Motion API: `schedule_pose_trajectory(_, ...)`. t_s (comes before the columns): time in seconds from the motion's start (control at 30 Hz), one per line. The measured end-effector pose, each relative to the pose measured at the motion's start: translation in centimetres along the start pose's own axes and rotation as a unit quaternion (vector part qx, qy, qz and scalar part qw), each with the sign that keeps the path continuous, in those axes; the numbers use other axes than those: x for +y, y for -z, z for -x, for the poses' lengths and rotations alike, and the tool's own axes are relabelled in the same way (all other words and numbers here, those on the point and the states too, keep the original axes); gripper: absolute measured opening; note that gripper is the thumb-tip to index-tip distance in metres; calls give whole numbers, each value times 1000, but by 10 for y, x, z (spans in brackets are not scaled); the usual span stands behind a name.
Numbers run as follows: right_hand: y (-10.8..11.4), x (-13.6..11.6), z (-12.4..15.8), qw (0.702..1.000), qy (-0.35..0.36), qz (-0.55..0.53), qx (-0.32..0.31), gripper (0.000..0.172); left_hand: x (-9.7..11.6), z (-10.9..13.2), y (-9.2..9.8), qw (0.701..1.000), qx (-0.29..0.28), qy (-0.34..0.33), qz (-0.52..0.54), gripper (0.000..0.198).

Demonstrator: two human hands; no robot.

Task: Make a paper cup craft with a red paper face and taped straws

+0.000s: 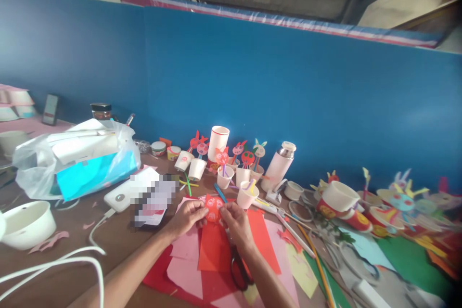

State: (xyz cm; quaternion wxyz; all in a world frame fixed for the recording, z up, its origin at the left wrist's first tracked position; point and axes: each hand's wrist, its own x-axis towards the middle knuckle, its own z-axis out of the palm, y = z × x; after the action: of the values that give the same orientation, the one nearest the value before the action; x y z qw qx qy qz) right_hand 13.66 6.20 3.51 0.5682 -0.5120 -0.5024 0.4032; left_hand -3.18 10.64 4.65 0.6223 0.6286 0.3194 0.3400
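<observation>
Between my two hands is a small red paper piece (214, 208) with pale face-like drawings on it. My left hand (190, 217) pinches its left edge with thumb and forefinger. On the opposite edge, my right hand (236, 221) has its fingers closed on the same piece. Black-handled scissors (238, 269) lie below my right hand, blades partly hidden by it; whether that hand touches them I cannot tell. Under both hands are red paper sheets (212, 252) and pink paper (185, 274). A paper cup (247, 196) with straws stands just beyond my right hand.
Several cups with paper animal heads (243, 175) stand ahead, beside a thermos (279, 166). To the left are a phone (153, 202), a white power bank (132, 187) with a cable, and a plastic bag (32, 163). Cups, straws and coloured paper (407, 260) crowd the right.
</observation>
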Motion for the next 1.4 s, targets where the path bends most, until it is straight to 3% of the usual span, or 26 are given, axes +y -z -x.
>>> schedule_pose_trajectory(0.4, -9, -14, 9, 997, 6, 58, -42, 29, 5, -3, -2, 997, 52, -44, 23, 27)
schedule_pose_trajectory(0.6, 21, -27, 7, 986, 15, 163, -22, 27, 5, -2, 1, 993, 92, -23, 63, 25)
schedule_pose_trajectory(0.8, 56, -31, 29, 937, 22, 348, -4, 13, 2, -2, -1, 993, 90, -31, 73, 23)
schedule_pose_trajectory(0.9, 54, -29, 45, 912, 27, 409, 5, 12, 2, -1, -3, 992, 74, -29, 100, 21)
schedule_pose_trajectory(1.0, 43, -28, 56, 860, 26, 509, -18, 15, 4, 0, -3, 991, 62, -38, 113, 19)
schedule_pose_trajectory(1.1, 35, -31, 62, 820, 12, 570, -47, 8, 7, 0, 0, 989, 65, -60, 121, 17)
schedule_pose_trajectory(1.4, 48, -34, 66, 829, 17, 548, -112, 18, 13, -1, 7, 977, 85, -45, 189, 17)
